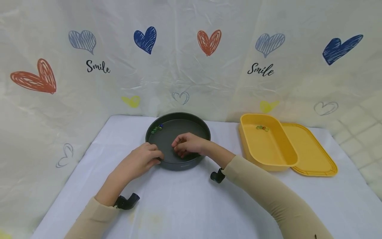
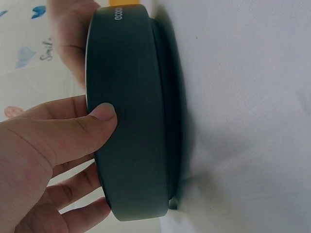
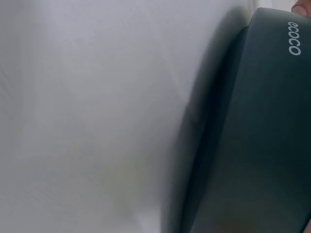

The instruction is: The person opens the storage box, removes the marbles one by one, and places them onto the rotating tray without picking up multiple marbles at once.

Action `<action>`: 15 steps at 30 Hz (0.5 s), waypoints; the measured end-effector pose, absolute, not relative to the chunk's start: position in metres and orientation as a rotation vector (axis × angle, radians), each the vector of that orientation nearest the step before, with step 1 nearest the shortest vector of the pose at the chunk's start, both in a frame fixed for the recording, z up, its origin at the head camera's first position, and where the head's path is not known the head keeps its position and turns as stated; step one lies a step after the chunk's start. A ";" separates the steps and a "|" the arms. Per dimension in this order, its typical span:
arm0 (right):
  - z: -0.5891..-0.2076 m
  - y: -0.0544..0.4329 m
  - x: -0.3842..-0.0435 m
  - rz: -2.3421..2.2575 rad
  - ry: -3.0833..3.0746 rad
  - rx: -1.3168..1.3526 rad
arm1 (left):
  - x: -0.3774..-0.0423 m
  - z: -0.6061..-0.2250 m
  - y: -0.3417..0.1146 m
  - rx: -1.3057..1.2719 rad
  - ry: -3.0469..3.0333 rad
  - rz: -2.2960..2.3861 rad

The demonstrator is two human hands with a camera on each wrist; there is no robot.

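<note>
Lying in a slanting row inside the dark pan (image 1: 170,132), the small marbles (image 1: 156,129) sit left of and beyond the right hand (image 1: 188,145), whose fingers curl, contents impossible to tell; the left hand (image 1: 144,156) pinches the pan's near-left wall.

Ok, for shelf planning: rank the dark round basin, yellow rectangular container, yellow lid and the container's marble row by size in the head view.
1. Dark round basin
2. Yellow rectangular container and yellow lid: unranked, since the container hides part of the lid
3. Marble row
</note>
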State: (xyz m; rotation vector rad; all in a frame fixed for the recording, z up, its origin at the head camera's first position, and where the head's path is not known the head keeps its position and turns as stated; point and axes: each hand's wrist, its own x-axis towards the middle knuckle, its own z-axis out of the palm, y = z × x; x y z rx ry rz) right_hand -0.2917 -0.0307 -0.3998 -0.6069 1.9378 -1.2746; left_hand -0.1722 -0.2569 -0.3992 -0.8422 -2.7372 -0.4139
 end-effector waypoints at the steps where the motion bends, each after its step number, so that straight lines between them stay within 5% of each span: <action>1: -0.399 -0.031 -0.291 -1.268 1.939 -0.607 | -0.172 -0.399 -0.257 -0.844 -2.738 -0.416; 15: -0.399 -0.030 -0.293 -1.249 1.942 -0.576 | -0.173 -0.401 -0.257 -0.838 -2.742 -0.395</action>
